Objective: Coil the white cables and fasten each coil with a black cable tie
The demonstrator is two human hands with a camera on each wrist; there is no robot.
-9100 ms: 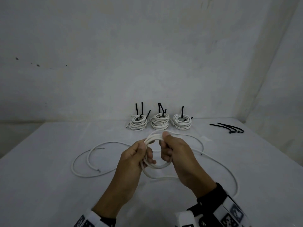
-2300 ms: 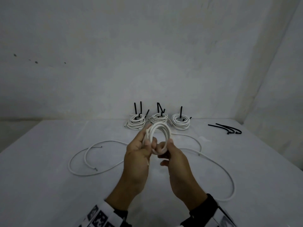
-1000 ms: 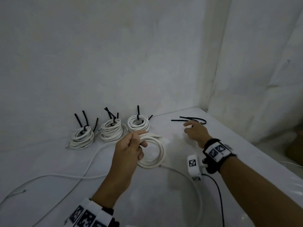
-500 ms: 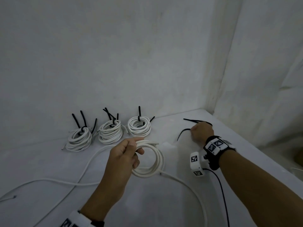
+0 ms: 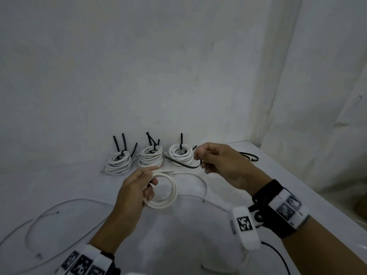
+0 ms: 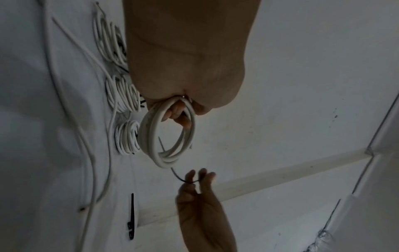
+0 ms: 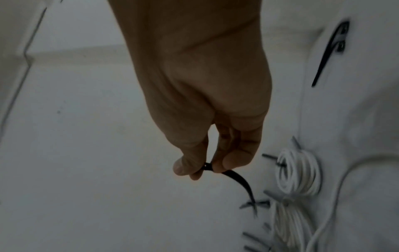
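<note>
My left hand (image 5: 137, 187) grips a fresh coil of white cable (image 5: 168, 192) above the table, fingers curled through the loop; the left wrist view shows the coil (image 6: 166, 134) hanging from those fingers. To its right, my right hand (image 5: 210, 157) pinches one end of a black cable tie (image 5: 183, 164) between thumb and fingers, and the tie's free end points left toward the tied coils. In the right wrist view the black cable tie (image 7: 239, 180) curves down from the pinch. The tie and the held coil are apart.
Three tied coils (image 5: 151, 158) with black tie tails stand in a row by the back wall. Spare black ties (image 5: 249, 155) lie at the back right corner. Loose white cable (image 5: 65, 205) loops over the table (image 5: 178, 245) at left. Walls close in behind and right.
My right hand picked up a black tie from the pile at the back right and has lifted it leftward toward the coil. My left hand keeps hold of the coil.
</note>
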